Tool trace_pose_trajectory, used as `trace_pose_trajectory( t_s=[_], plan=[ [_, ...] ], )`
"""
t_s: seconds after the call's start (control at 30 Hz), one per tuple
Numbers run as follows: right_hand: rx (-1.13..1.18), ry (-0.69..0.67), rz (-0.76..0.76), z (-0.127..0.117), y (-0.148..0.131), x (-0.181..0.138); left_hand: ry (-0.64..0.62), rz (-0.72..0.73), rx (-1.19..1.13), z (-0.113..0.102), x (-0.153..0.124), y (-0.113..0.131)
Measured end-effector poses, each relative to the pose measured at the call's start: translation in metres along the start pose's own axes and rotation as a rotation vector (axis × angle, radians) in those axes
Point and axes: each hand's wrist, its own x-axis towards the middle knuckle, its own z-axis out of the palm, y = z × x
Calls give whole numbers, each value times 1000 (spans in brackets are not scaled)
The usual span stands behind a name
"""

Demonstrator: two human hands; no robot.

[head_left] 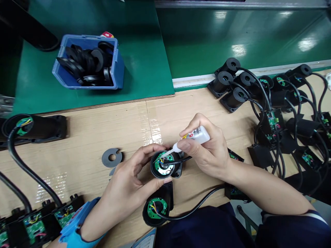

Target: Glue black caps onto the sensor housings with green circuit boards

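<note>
My left hand (129, 182) is wrapped round a black round housing (157, 172) with a green circuit board inside, holding it over the cardboard-covered bench. My right hand (207, 148) pinches a small white glue bottle (199, 135); its nozzle tip rests on the board among coloured wires. A black cable (199, 206) runs from the housing toward my lap. A second housing (156, 208) with a green board lies just below the held one. A grey slotted washer (111, 157) lies on the bench left of my left hand.
A blue bin (117, 69) of black ring parts stands on the green mat at the back left. Several wired black housings (232, 82) crowd the right side. More housings with boards and cables (36, 224) line the left edge and lower left.
</note>
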Motion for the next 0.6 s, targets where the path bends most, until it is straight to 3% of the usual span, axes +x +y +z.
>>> trace_pose_trajectory(
  t_s=[0.6],
  plan=[
    [56,-5,23,0,-2,-1,4,-10,-15,0,-2,-1]
  ],
)
